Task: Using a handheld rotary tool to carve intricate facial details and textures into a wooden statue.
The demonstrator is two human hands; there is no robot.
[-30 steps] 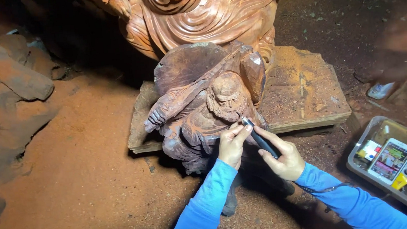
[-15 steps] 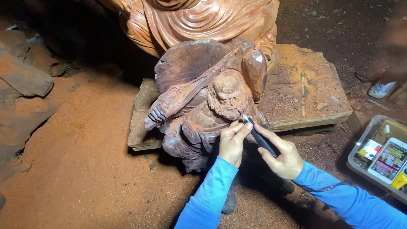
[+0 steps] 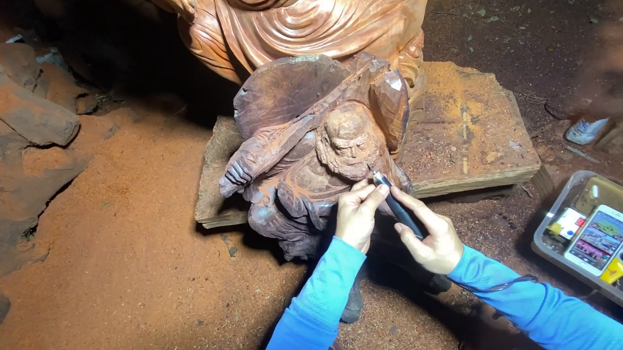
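Carved wooden figure [image 3: 310,160]: dark reddish-brown, bearded head, broad disc-shaped piece behind the shoulders; stands directly ahead of both hands, its lower part touching the left hand.

Left hand [image 3: 358,216]: blue sleeve, fingers curled and pressed against the figure just below the beard, fingertips meeting the tip of the tool; closed about the tool tip, steadying it.

Right hand [image 3: 431,238]: blue sleeve, just beside and slightly nearer than the left hand; closed around the handle of the tool.

Carving tool [image 3: 398,206]: slim, dark handle, pale metal tip; runs slantwise from the right hand up to the figure, tip at the figure's chest beneath the beard, between the two hands.

Wooden slab [image 3: 465,131]: flat, rough, dust-covered; beyond the right hand, behind and beneath the figure.

Large carved statue [image 3: 312,13]: lighter orange-brown wood with flowing robe folds; well beyond both hands, behind the figure.

Plastic tray [image 3: 557,232]: clear, rectangular; to the right of the right hand, near but apart. Holds a phone [image 3: 600,238] with lit screen and small oddments.

Floor [image 3: 126,289]: covered in reddish sawdust, to the left of the left hand.

Wood offcuts [image 3: 28,117]: dusty chunks, far left of the hands.
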